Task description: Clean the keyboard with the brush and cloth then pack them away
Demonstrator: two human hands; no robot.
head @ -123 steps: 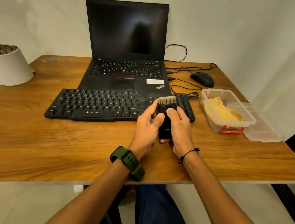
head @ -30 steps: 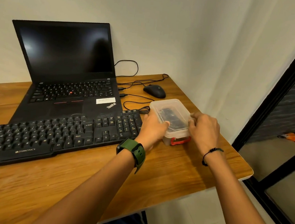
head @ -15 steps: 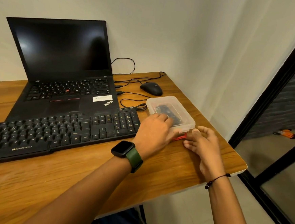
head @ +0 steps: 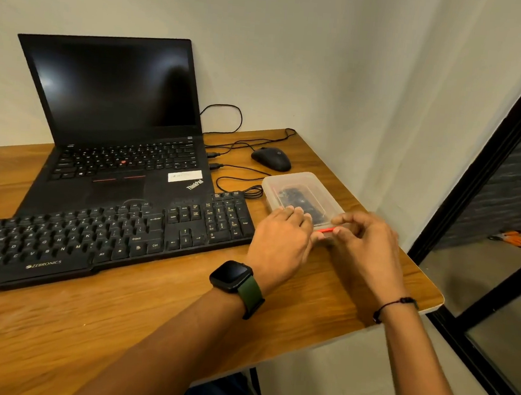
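While lid sits on clear plastic box [head: 303,191], latching appears to be the step in hand. Left hand [head: 280,245] laid across near-left of lid, fingers fairly straight and together, pressing down; likely there to pin the lid flat and stop the box sliding on the worktop [head: 150,319]. Right hand [head: 370,252] at near end of box, thumb and fingertips curled in a pinch around red latch [head: 325,230]; grip suited to swinging the clip up over the lid rim. Cannot tell if clip already seated, mostly hidden by fingers.

Dark brush [head: 296,197] visible through lid, lying inside box. Cloth not discernible through the plastic; presumably underneath, unconfirmed. Keyboard [head: 100,237] just left of box, near edge of numpad close to left hand, not touched. Looks done with.

Box parked at right end of worktop, near the edge, keyboard cable coil [head: 247,191] just beside its left wall. Risk: a hard push on the latch could shove box sideways onto cable or toward edge, hence the hold-down.

Laptop [head: 118,130] open behind keyboard, screen dark. Mouse [head: 271,158] behind box, apart from it.

Judged near the end: only the latch left to close.
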